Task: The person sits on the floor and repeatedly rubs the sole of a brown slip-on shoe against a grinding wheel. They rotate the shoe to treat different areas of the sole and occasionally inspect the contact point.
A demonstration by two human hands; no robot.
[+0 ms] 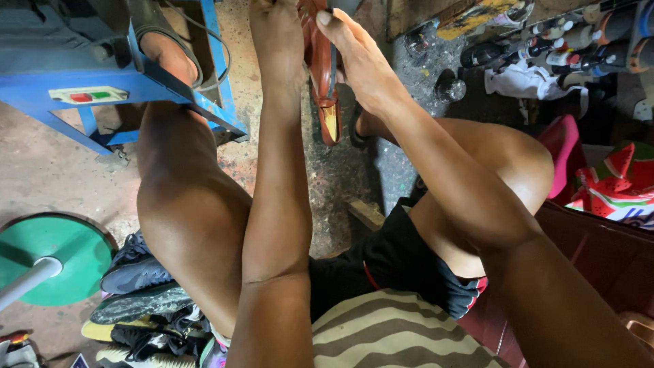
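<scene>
- Looking down from the head camera, I see a blue metal frame [136,85] at the upper left, with a sandalled foot [167,48] resting on its bar.
- A green round plate [58,255] with a pale pole sits on the concrete floor [41,163] at the lower left.
- Just beside it lies a heap of worn shoes [139,289], a grey sneaker on top.
- At the upper right, a cluster of small bottles [565,48] and a white rag [521,82] lie on the ground, well apart from my hands.
- A pink seat edge [562,146] and a cloth with a watermelon print [616,180] are at the right, with a dark red box [599,262] below them.
- My bare knees rise on either side, and my forearms cross most of the middle of the view, hiding the ground beneath.
- My left hand [276,31] is at the top edge, partly cut off; I cannot tell whether its fingers are closed.
- My right hand [357,51] lies flat along the side of a reddish-brown shoe [321,68], fingers stretched and touching it, not curled shut.
- The shoe stands on end between the two hands, its yellowish inner end pointing down toward me, above the floor between my knees.
</scene>
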